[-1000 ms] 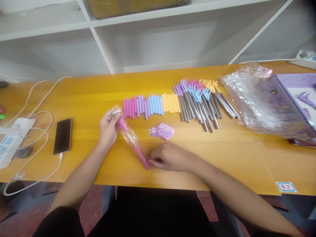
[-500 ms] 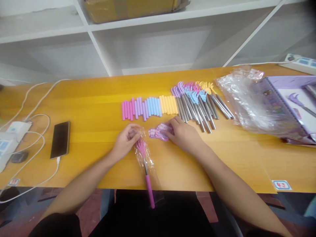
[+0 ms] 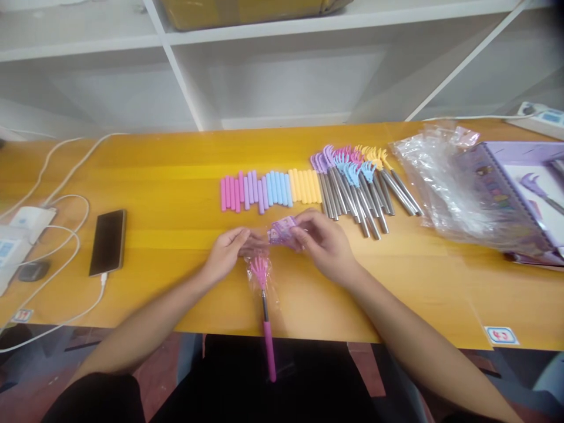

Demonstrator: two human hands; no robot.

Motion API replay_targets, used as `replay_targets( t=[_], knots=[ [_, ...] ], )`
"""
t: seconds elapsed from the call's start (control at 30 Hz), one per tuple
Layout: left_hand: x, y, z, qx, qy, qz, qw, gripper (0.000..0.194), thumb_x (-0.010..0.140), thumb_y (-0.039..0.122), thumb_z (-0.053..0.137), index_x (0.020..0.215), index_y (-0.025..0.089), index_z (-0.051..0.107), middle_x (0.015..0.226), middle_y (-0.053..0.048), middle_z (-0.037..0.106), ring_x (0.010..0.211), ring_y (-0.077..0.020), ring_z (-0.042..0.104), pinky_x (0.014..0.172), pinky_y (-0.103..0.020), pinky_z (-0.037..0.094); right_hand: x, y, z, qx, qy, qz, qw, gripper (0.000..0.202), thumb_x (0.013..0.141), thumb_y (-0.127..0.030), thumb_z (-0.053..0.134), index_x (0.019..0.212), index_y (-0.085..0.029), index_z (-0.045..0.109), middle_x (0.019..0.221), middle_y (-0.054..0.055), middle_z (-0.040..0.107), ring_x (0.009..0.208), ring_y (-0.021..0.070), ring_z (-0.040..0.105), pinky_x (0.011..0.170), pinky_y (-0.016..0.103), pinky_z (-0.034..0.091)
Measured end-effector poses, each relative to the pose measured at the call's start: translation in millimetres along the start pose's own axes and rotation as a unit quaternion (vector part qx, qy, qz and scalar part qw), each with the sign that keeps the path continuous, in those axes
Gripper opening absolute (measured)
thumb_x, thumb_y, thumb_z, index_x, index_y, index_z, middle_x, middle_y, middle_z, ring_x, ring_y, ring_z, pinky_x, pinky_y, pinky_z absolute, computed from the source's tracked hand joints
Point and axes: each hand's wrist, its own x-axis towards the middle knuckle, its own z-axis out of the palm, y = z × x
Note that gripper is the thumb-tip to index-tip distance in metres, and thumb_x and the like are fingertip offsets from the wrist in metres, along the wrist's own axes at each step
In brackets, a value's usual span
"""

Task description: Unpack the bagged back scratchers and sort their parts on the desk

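Note:
My right hand (image 3: 328,244) pinches a small stack of purple printed cards (image 3: 282,231), lifted just above the table. Facing it, my left hand (image 3: 231,249) stretches its fingers toward the cards, thumb apart; the fingertips are blurred by motion and I see nothing held in them. Just below that hand lies a pink back scratcher (image 3: 265,302) in a clear plastic bag, its claw end up and its pink handle past the table's front edge. Behind the hands runs a row of pink, purple, blue and yellow handle sleeves (image 3: 271,189).
Several metal back scratchers (image 3: 356,188) with coloured claws lie right of the sleeves. Beyond them are a pile of clear bags (image 3: 445,182) and a purple box (image 3: 506,194). A phone (image 3: 107,242) with a white cable and a power strip (image 3: 22,241) lie at left.
My left hand has let go of the bag's top and moved toward the cards. My right hand has raised the cards off the table and tilted them.

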Motion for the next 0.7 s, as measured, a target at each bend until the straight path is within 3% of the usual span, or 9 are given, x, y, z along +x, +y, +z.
replay_targets(
  t=[0.1,0.23,0.43,0.7],
  knots=[
    [-0.7,0.1,8.3,-0.054,-0.019,0.001,0.998,0.054,0.091,0.061,0.083,0.110,0.011,0.080,0.109,-0.019,0.085,0.103,-0.0341,0.084,0.098,-0.048,0.066,-1.9,-4.2,13.2,-0.002,-0.013,-0.036,0.999,0.014,0.110,-0.035,0.060,0.108,-0.023,0.067,0.099,0.005,0.071,0.071,0.0150,0.068,0.065,0.032,0.059],
    [-2.4,-0.1,15.6,-0.100,-0.051,-0.006,0.994,0.050,0.092,0.057,0.084,0.111,0.012,0.083,0.115,-0.020,0.084,0.114,-0.0373,0.081,0.109,-0.055,0.061,-0.5,4.2,21.7,-0.059,0.014,-0.066,0.996,0.009,0.107,-0.029,0.065,0.110,-0.023,0.070,0.098,0.005,0.073,0.074,0.0164,0.070,0.066,0.031,0.060],
    [-2.4,0.4,13.0,-0.141,-0.066,-0.034,0.987,0.044,0.094,0.050,0.083,0.113,0.011,0.083,0.117,-0.020,0.084,0.119,-0.0390,0.079,0.110,-0.058,0.060,1.0,15.6,19.8,-0.126,-0.004,-0.093,0.988,0.006,0.107,-0.025,0.065,0.111,-0.023,0.069,0.095,0.005,0.077,0.082,0.0196,0.073,0.075,0.033,0.062],
    [2.9,-0.1,8.9,-0.158,-0.068,-0.075,0.982,0.039,0.095,0.045,0.081,0.114,0.011,0.084,0.121,-0.019,0.083,0.118,-0.0351,0.079,0.109,-0.054,0.061,1.1,17.8,24.1,-0.158,-0.066,-0.162,0.972,0.022,0.113,-0.023,0.053,0.121,-0.024,0.073,0.110,0.010,0.074,0.101,0.0234,0.072,0.089,0.042,0.063]
  ],
)
